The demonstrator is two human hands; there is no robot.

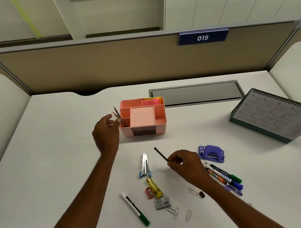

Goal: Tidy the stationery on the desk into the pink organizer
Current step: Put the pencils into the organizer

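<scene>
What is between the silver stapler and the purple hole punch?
Head view: the right hand, pinching a thin dark pencil, is between the silver-and-blue stapler and purple plastic hole punch.

Both your arms are bare as far as the view reaches. Your left forearm and right forearm are uncovered from the lower edge of the view up to the wrists. They are long and slim and narrow toward each wrist. Your left hand and right hand are bare as well, across the backs, the knuckles and the fingers. The knuckles of your right hand stand out as a rounded ridge. The fingers of your left hand look slightly blurred, so their nails cannot be made out.
</scene>
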